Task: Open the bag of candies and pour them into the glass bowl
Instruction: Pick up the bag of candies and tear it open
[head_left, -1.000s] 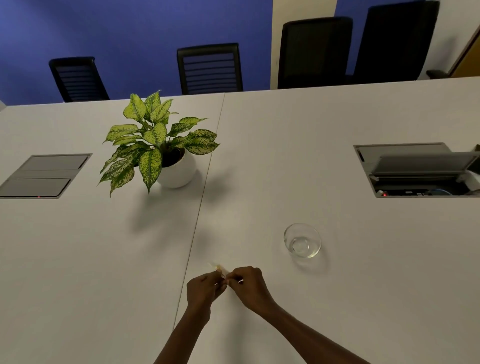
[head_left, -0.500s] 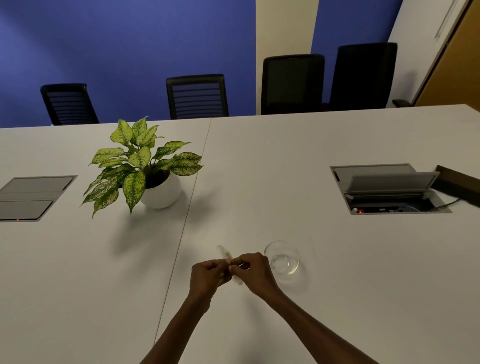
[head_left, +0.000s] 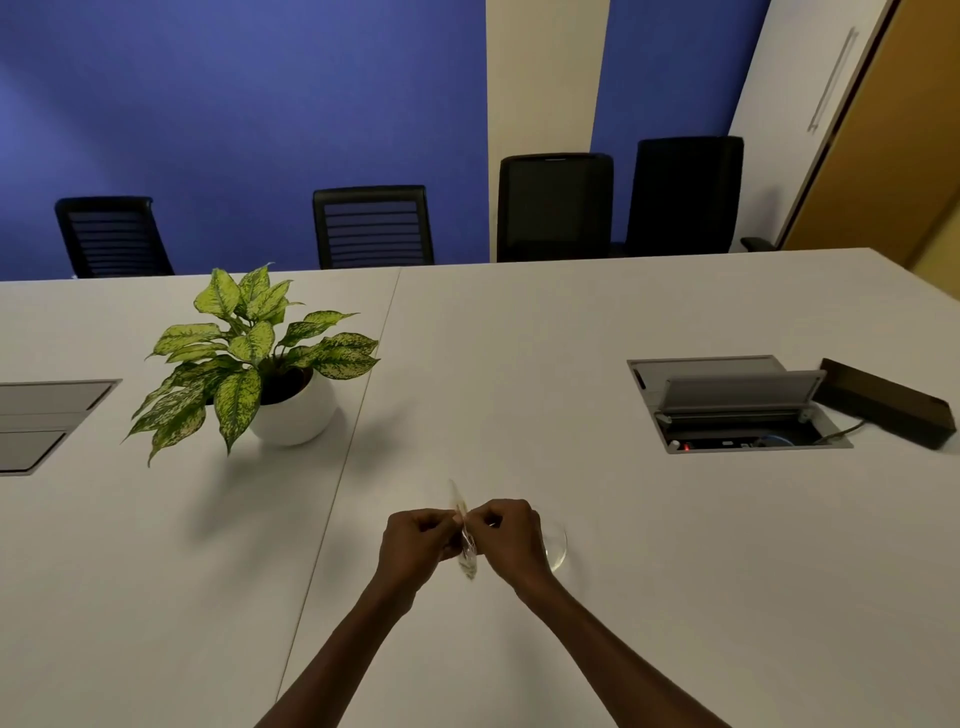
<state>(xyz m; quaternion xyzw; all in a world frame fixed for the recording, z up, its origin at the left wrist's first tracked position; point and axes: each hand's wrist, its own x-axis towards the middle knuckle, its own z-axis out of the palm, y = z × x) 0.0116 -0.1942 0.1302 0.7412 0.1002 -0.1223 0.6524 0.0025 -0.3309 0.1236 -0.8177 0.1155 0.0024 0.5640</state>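
A small clear bag of candies (head_left: 466, 540) is pinched between my two hands above the white table, seen edge-on and upright. My left hand (head_left: 415, 540) grips its left side and my right hand (head_left: 506, 535) grips its right side, fingertips meeting near the bag's upper part. The candies inside are too small to make out. The glass bowl (head_left: 557, 545) stands on the table just right of and behind my right hand, which hides most of it.
A potted plant in a white pot (head_left: 293, 410) stands at the left. An open cable hatch (head_left: 732, 410) and a dark box (head_left: 888, 410) lie at the right, a closed hatch (head_left: 41, 421) at the far left. Black chairs (head_left: 371, 226) line the far edge.
The view has tilted up, so hands and bowl sit lower in the frame. My hands with the bag have come nearer the bowl, and my right hand now covers most of it.
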